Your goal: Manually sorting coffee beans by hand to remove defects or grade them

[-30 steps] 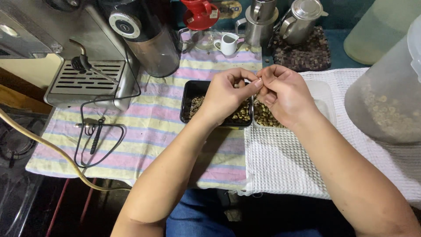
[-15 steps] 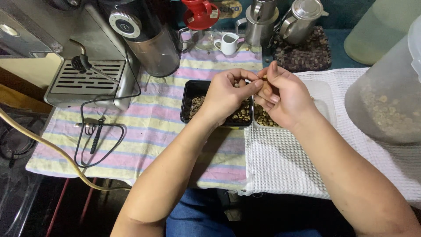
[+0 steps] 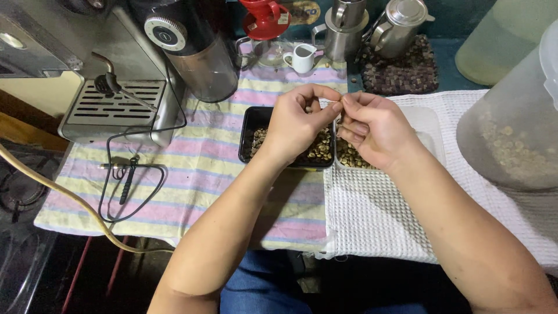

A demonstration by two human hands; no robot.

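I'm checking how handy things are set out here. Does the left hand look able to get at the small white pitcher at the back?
Probably yes. The left hand hovers over the black tray, and the white pitcher stands just beyond on the striped cloth, nothing between them.

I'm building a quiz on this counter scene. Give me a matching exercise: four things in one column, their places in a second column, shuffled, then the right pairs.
Things:
1. black tray
2. white creamer jug
3. espresso machine
4. white waffle cloth

Places:
A. far left of the counter
B. under the left hand, holding pale beans
C. at the back, on the striped cloth
D. right of the striped cloth, below the right hand

Pairs: 1-B, 2-C, 3-A, 4-D
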